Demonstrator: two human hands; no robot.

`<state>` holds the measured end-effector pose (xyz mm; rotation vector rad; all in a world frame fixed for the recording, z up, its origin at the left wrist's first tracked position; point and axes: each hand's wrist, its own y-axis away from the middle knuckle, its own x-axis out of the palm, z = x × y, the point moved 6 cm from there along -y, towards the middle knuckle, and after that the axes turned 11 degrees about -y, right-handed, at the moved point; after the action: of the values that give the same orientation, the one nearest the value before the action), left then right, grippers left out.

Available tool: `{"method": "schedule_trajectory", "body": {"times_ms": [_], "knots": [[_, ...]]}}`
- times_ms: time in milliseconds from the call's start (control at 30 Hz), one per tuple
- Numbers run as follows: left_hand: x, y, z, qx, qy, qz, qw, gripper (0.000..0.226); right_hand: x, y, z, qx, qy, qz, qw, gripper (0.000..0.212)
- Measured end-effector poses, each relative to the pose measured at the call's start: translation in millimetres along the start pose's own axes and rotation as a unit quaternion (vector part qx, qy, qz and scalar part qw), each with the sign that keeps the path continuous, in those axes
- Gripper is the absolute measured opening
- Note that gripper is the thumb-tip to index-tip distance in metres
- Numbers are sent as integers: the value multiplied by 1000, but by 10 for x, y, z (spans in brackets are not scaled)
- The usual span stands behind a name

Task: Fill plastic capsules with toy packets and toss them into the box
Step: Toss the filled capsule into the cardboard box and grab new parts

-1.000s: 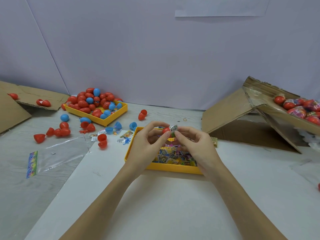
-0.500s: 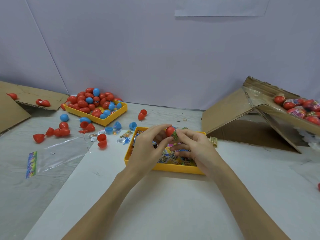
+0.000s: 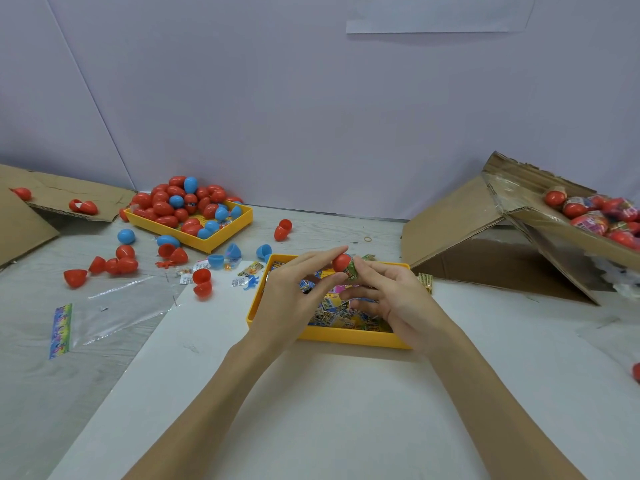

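While both forearms reach forward over the counter [image 3: 311, 410], the left hand [image 3: 294, 296] pinches a red capsule [image 3: 341, 262] between thumb and forefinger above the yellow tray [image 3: 346, 336]. Meeting it there, the right hand [image 3: 391, 299] seemingly presses a green packet [image 3: 351, 270] into it, fingers curled.

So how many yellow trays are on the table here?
2. One yellow tray sits at the back left, heaped with red and blue capsules. The other yellow tray is in the centre under the hands, holding toy packets. None other shows.
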<state>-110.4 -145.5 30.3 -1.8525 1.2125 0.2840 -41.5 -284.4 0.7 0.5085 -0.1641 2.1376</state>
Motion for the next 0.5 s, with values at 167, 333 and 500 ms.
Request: {"method": "schedule_trajectory", "body": {"times_ms": [167,333,500], "knots": [[9,8,10,-11,28,3,1000,48,-9,-7,1,3,-8,8,1000,44],[15,7,25,-19,62,1,998,46,-2,-9,8,1,-8,18,1000,44],[17,9,42,-13,92,-1,996,45,5,-11,9,-8,0,28,1000,42]]}}
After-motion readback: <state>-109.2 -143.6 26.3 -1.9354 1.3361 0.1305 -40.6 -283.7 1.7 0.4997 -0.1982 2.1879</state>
